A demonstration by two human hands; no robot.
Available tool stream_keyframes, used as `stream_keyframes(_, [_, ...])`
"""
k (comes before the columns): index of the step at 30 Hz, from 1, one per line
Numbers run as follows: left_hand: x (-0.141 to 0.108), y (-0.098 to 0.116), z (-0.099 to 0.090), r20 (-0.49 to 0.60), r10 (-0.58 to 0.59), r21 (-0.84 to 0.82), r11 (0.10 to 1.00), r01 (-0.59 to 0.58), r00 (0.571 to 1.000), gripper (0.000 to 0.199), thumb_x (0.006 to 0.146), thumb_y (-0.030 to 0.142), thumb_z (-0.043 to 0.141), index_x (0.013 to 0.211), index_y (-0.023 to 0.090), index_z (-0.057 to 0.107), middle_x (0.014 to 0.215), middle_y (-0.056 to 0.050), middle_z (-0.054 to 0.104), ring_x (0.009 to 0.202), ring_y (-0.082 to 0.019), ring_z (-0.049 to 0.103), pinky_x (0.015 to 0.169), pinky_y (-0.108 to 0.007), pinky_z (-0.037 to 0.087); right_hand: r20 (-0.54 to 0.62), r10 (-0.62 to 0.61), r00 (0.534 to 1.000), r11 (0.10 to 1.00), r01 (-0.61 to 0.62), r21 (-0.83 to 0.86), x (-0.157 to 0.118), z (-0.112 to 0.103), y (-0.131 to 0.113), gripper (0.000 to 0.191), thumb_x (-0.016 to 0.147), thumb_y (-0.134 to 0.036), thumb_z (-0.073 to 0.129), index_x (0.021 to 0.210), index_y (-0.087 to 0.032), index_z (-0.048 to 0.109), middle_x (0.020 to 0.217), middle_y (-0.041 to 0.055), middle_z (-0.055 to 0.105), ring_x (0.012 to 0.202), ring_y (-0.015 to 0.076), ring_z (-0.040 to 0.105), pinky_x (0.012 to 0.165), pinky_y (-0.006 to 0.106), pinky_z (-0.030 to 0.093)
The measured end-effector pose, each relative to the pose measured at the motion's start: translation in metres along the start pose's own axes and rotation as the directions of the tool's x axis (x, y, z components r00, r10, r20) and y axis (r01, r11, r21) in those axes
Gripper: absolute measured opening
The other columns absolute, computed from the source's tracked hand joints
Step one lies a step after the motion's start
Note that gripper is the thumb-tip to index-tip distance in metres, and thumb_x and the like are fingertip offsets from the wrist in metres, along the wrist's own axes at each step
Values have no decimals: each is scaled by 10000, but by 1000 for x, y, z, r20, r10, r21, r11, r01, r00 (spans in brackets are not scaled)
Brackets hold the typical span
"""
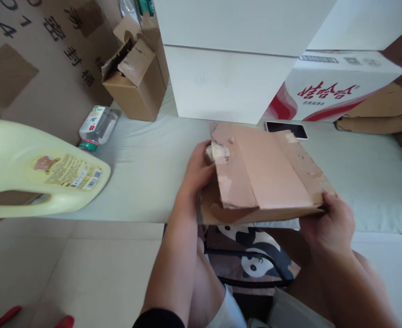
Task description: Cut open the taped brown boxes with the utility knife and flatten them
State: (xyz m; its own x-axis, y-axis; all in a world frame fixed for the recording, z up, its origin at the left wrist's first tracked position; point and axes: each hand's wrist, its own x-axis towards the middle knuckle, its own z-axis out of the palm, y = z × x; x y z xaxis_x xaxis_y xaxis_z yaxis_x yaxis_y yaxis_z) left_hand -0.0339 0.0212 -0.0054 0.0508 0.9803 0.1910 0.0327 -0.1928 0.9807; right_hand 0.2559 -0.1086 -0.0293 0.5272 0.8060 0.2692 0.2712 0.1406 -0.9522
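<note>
In front of me I hold a brown cardboard box with worn, torn flaps, tilted above the front edge of the pale green sheet. My left hand grips its left side, the fingers partly hidden behind the flap. At the near right corner, my right hand is closed on the cardboard, thumb on top. A whitish torn patch shows on the left flap. Just behind the box lies a smartphone with a dark screen.
To the left are a large pale yellow jug, a clear plastic bottle on its side and an open small carton. White boxes stand behind, beside a red-and-white carton and flattened cardboard. A panda-patterned bag is below.
</note>
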Motion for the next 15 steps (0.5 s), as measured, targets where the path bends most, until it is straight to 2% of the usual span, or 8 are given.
stream_keyframes(2, [0, -8, 2, 38, 12, 96, 995, -15, 999, 300, 667, 284, 796, 949, 251, 699, 1118, -84, 758, 1081, -282, 689, 968, -431, 532, -51, 10, 999, 998, -7, 61, -1, -3, -6, 323, 899, -433, 616, 667, -224, 535, 639, -26, 495, 573, 133, 497, 553, 291, 471])
stream_keyframes(4, [-1, -15, 2, 15, -7, 136, 991, 5, 1000, 195, 704, 298, 778, 873, 244, 697, 1052, -85, 763, 1020, -295, 696, 949, -462, 531, -68, 52, 996, 992, -43, 121, -3, -3, -13, 343, 828, -394, 640, 586, -229, 462, 580, -30, 429, 529, 131, 449, 526, 297, 430])
stream_keyframes(7, [0, -21, -2, -67, -22, 171, 985, 33, 998, 140, 737, 306, 741, 820, 209, 682, 903, -86, 748, 914, -293, 683, 919, -483, 511, -98, 176, 979, 951, -144, 273, -5, 1, -24, 255, 729, -348, 690, 619, -217, 501, 639, -27, 487, 584, 127, 481, 575, 295, 438])
stream_keyframes(9, [2, -20, -6, -112, -32, 155, 987, 49, 993, 114, 751, 295, 708, 799, 196, 680, 822, -64, 730, 871, -268, 664, 891, -445, 506, -124, 233, 965, 920, -177, 349, -7, 3, -29, 243, 683, -337, 714, 636, -209, 513, 663, -26, 514, 612, 124, 500, 595, 289, 437])
stream_keyframes(11, [5, -17, -9, -125, -50, 107, 992, 64, 991, 113, 736, 302, 703, 726, 195, 668, 739, -32, 705, 806, -233, 638, 821, -382, 507, -120, 242, 963, 922, -190, 337, -8, 4, -32, 238, 665, -363, 717, 642, -209, 536, 665, -20, 539, 617, 130, 516, 589, 291, 430])
stream_keyframes(13, [6, -13, -9, -116, -67, 58, 996, 75, 991, 197, 665, 332, 748, 610, 197, 616, 646, -7, 658, 732, -206, 605, 741, -338, 500, -92, 245, 965, 933, -209, 293, -10, 2, -34, 220, 671, -393, 710, 674, -211, 588, 673, -10, 568, 609, 143, 524, 567, 298, 421])
stream_keyframes(15, [4, -9, -6, -137, -103, -41, 994, 99, 985, 245, 622, 369, 767, 585, 199, 594, 616, 5, 633, 704, -193, 599, 696, -318, 497, -54, 253, 966, 943, -234, 236, -11, -3, -32, 197, 708, -392, 719, 757, -212, 655, 691, -5, 590, 610, 148, 524, 560, 301, 413])
